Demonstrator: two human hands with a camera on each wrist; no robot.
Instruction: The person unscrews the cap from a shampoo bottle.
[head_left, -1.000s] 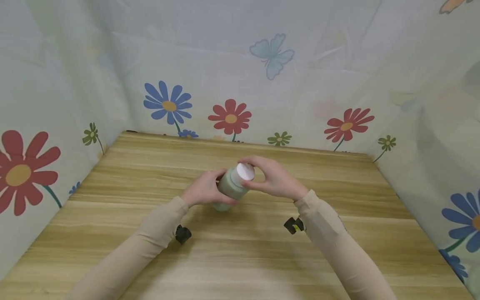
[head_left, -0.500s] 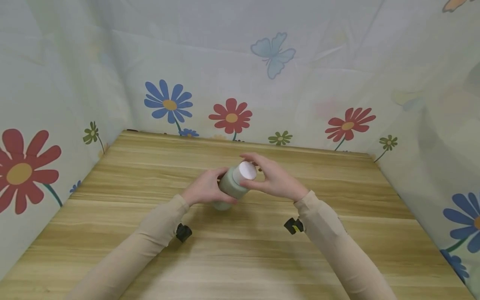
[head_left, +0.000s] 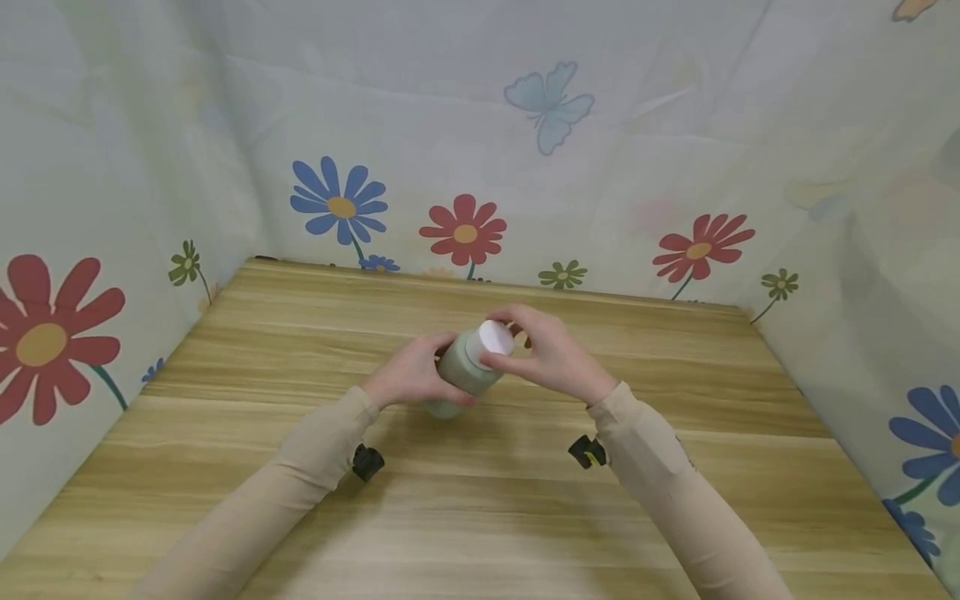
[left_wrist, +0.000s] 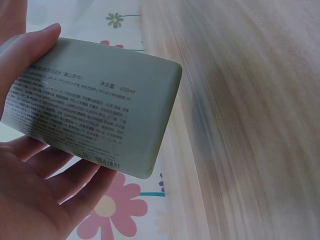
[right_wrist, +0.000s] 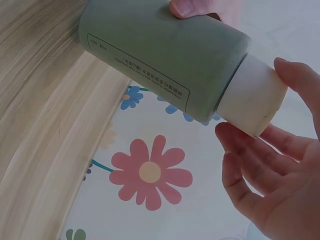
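A flat-sided, pale green shampoo bottle with printed text is held tilted over the table, its white cap pointing up and to the right. My left hand grips the body from the left, thumb on one side and fingers on the other. In the left wrist view the printed back of the bottle reads 400ml. My right hand pinches the cap between thumb and fingers. The right wrist view has the cap seated on the bottle, with the right hand's fingers around it.
A wood-grain table lies beneath both hands. Its back and sides meet a white cloth printed with flowers and a butterfly. Small black devices are worn at both wrists.
The right hand's fingers lifted slightly off the far side of the cap half a second ago and are back against it now. The left hand and bottle have barely moved.
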